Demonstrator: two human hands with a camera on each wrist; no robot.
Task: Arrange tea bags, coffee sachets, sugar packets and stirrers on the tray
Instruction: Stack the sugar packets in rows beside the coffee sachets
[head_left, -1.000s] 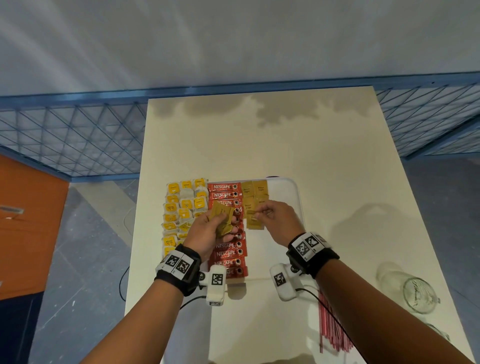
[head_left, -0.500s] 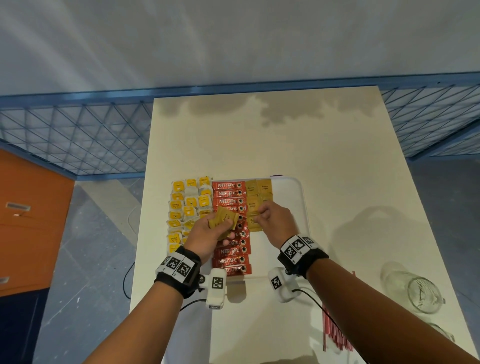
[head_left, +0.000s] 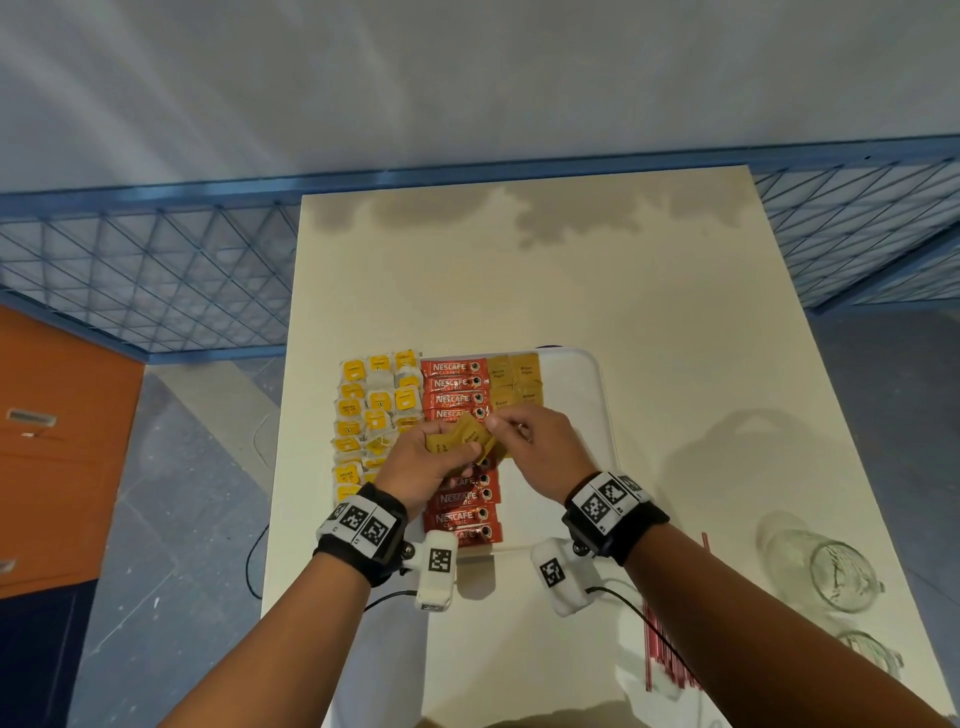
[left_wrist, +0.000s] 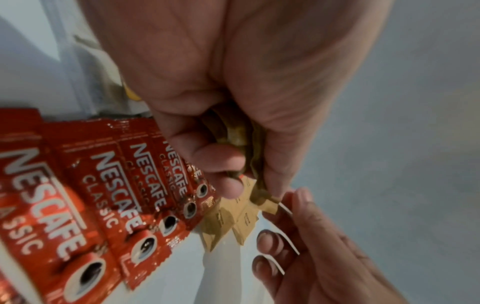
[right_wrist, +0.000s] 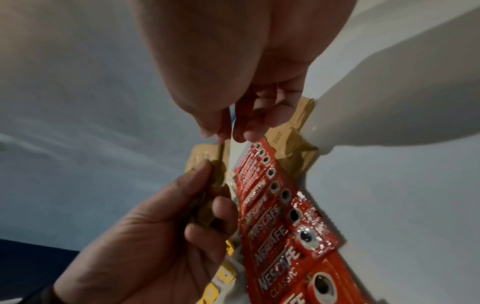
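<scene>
My left hand (head_left: 423, 462) clutches a bundle of sugar packets (head_left: 462, 441) over the tray (head_left: 597, 400); my right hand (head_left: 537, 449) pinches one packet's edge.

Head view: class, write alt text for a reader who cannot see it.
The left hand grips brown sugar packets above a white tray; the right hand reaches for one. Tea bags and coffee sachets lie in columns.

Your left hand (head_left: 423, 462) covers the middle of the coffee sachets (head_left: 457, 395) column, and your right hand (head_left: 540, 449) hides the near end of the laid sugar packets (head_left: 514, 382). How many packets your left fingers clutch can't be counted. The stirrers (head_left: 667, 660) are partly behind your right forearm, and both glass jars (head_left: 821, 564) blur toward the head view's right edge.
</scene>
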